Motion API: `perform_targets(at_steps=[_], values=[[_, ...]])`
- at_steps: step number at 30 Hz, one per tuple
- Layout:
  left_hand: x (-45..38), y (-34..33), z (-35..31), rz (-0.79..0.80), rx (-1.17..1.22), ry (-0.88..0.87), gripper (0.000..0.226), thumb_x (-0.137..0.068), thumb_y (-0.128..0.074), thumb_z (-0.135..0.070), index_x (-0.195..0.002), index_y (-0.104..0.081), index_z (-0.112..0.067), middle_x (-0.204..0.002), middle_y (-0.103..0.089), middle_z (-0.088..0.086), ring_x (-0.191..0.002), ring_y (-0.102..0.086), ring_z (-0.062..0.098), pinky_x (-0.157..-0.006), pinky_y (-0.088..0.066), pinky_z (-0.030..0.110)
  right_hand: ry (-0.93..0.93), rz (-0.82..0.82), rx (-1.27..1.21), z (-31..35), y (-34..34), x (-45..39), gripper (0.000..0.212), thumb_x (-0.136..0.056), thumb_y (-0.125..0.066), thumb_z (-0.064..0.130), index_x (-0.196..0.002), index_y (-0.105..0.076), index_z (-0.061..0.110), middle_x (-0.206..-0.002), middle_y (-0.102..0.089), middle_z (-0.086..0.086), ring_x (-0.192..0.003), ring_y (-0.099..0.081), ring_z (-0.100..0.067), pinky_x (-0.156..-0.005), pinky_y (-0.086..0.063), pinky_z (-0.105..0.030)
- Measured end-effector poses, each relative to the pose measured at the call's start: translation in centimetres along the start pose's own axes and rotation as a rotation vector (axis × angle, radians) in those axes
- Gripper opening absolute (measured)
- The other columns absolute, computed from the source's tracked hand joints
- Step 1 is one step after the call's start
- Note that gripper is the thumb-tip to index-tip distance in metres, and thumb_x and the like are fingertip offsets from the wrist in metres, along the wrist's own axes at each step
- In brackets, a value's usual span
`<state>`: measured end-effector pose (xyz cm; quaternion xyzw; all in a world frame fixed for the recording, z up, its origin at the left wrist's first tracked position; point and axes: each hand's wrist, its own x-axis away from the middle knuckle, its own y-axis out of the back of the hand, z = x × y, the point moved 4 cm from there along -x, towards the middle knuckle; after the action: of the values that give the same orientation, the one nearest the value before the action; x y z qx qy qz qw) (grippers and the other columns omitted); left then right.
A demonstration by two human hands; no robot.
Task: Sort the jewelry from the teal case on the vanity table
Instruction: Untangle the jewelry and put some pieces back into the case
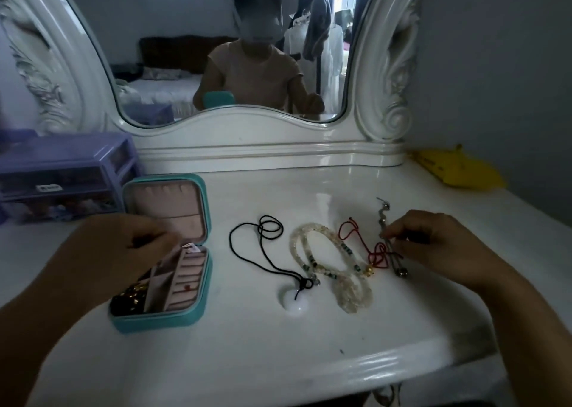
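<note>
**Sorting jewelry out of the teal case**

Reaching into the open case [161, 270] with the left hand [123, 245], fingers curled down over the rear compartments near a small white tag; whether anything is pinched there cannot be told. Just under that hand: pink lining, ring rolls, a front-left pocket of dark and gold beads. Probably steadying the case or picking out the next piece.

Laid out right of that hand on the table [309, 360], each apart for sorting: black cord [247, 252] with a white round pendant [295, 304], then a looped pale bead strand [340, 276] with green spacers, then a red cord [371, 252] knotted in loops.

Pinching a thin silver chain [387, 242] with the right hand [433, 245], fingertips narrow, chain running straight away from and toward the body, dark bead at its near end. Likely straightening it beside the red cord, which it crosses.
</note>
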<state>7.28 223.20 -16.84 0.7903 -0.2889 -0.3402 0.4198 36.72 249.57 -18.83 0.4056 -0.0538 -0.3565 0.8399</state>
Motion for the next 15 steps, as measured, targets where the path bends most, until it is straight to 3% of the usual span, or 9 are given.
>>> perform_targets(at_steps=[2, 5, 9, 12, 15], values=[[0.3, -0.5, -3.1, -0.038, -0.026, -0.075, 0.029, -0.079, -0.063, -0.044, -0.058, -0.063, -0.024, -0.052, -0.063, -0.006, -0.049, -0.06, 0.009, -0.054, -0.047, 0.028, 0.022, 0.083, 0.019, 0.0, -0.4, 0.4, 0.036, -0.077, -0.066, 0.002, -0.09, -0.067, 0.035, -0.086, -0.061, 0.004, -0.072, -0.052, -0.004, -0.065, -0.041, -0.009], [0.5, -1.6, -5.3, -0.046, -0.012, -0.111, 0.034, -0.079, -0.055, -0.047, -0.056, -0.06, -0.022, -0.05, -0.062, -0.005, -0.047, -0.058, 0.005, -0.052, -0.046, 0.027, 0.077, 0.157, 0.128, -0.1, -1.4, 0.5, 0.032, -0.077, -0.07, 0.014, -0.098, -0.064, 0.037, -0.09, -0.06, 0.006, -0.08, -0.051, -0.008, -0.071, -0.039, -0.014], [0.6, -2.8, -5.4, -0.052, 0.065, -0.132, 0.037, -0.081, -0.058, -0.048, -0.058, -0.058, -0.019, -0.055, -0.06, -0.006, -0.05, -0.055, 0.008, -0.054, -0.048, 0.032, 0.138, 0.179, 0.276, -0.4, -2.5, 0.0, 0.011, -0.079, -0.069, 0.029, -0.084, -0.068, 0.038, -0.082, -0.062, 0.011, -0.081, -0.053, -0.005, -0.083, -0.037, -0.027], [0.9, -2.7, -4.9, -0.091, 0.067, -0.115, 0.038, -0.08, -0.059, -0.05, -0.056, -0.057, -0.02, -0.052, -0.059, -0.005, -0.049, -0.055, 0.009, -0.055, -0.047, 0.032, 0.139, 0.084, 0.183, 0.4, -1.5, -0.7, 0.015, -0.077, -0.072, 0.02, -0.076, -0.071, 0.035, -0.076, -0.065, 0.006, -0.073, -0.056, -0.008, -0.065, -0.038, -0.011], [1.2, -1.9, -3.7, -0.142, 0.056, -0.044, 0.025, -0.081, -0.063, -0.035, -0.059, -0.062, -0.024, -0.056, -0.063, -0.007, -0.053, -0.057, 0.006, -0.054, -0.044, 0.025, 0.207, -0.058, 0.053, 3.2, -0.1, -1.5, 0.015, -0.075, -0.073, 0.012, -0.074, -0.072, 0.027, -0.07, -0.065, 0.002, -0.069, -0.056, -0.015, -0.058, -0.042, -0.016]])
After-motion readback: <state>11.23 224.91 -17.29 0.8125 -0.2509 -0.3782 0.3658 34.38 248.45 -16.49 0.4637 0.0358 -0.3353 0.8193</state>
